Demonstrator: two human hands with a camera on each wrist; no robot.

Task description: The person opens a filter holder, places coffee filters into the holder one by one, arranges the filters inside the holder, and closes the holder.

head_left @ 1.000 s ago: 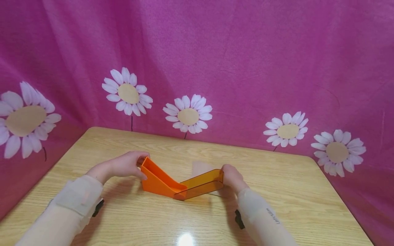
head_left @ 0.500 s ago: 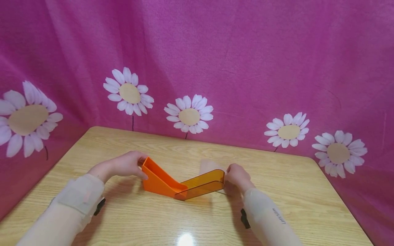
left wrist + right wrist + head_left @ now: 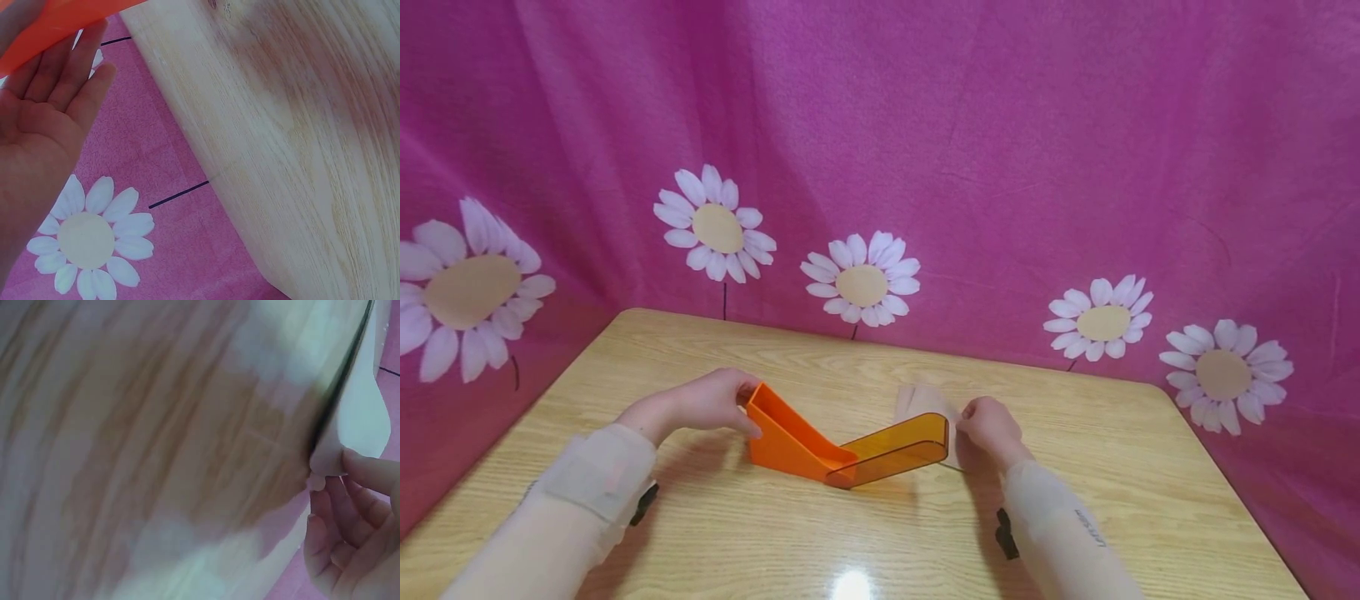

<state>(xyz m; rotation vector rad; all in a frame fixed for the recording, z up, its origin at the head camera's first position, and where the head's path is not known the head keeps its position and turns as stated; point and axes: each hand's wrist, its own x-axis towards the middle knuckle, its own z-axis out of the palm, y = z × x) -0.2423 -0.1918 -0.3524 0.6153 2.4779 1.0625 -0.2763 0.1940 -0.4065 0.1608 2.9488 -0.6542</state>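
An orange plastic holder (image 3: 786, 446) stands left of the table's middle, with a see-through amber part (image 3: 895, 450) slanting up to the right from its low end. My left hand (image 3: 711, 400) grips the holder's tall end, thumb on the near side and fingers behind. In the left wrist view, the fingers of that hand (image 3: 47, 106) lie against the orange wall (image 3: 62, 28). Just past the amber part's right end, my right hand (image 3: 992, 429) pinches the edge of a pale, thin sheet (image 3: 925, 402). The right wrist view shows its corner (image 3: 359, 419) curving up between thumb and fingers.
A light wooden table (image 3: 865, 542) lies beneath everything. Around its far and side edges hangs a magenta cloth (image 3: 962, 167) printed with white daisies. Both forearms wear pale sleeves, with a dark strap piece (image 3: 1006, 533) under the right one.
My right hand has moved to the right, away from the amber part's end, and the pale sheet has shifted right with it. The left hand and the orange holder stay nearly in place.
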